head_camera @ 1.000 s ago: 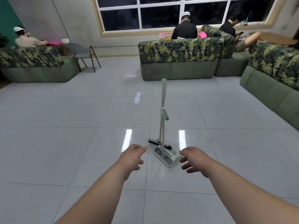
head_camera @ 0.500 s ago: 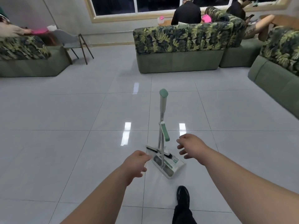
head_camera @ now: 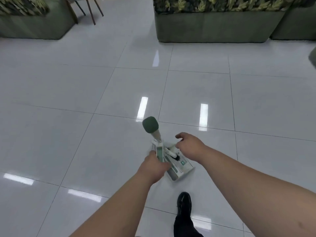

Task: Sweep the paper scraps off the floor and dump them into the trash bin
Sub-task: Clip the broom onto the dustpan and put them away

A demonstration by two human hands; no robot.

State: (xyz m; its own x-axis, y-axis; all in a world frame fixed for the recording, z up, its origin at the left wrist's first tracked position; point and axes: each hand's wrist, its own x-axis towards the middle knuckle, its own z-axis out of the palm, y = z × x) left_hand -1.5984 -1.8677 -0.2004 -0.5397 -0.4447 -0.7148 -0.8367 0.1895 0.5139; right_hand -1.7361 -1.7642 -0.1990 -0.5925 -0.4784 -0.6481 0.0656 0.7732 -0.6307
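A white and green broom-and-dustpan set stands upright on the glossy tiled floor, seen from above. The tall broom handle (head_camera: 150, 124) has a dark green cap pointing up at me. The white dustpan (head_camera: 181, 166) lies below it, with black bristles (head_camera: 176, 158) resting in it. My left hand (head_camera: 153, 168) grips the shorter green-sleeved handle (head_camera: 159, 153). My right hand (head_camera: 189, 146) hovers just right of the handles with fingers spread, holding nothing. No paper scraps or trash bin are in view.
A leaf-patterned green sofa (head_camera: 212, 26) stands ahead on the right and another (head_camera: 30, 26) at the far left, with chair legs (head_camera: 90, 9) beside it. My black shoe (head_camera: 183, 202) is stepping forward below the dustpan.
I have stepped up to the set and my head has tilted down. My left hand has closed on the short green handle. My right hand has come in beside the handles.
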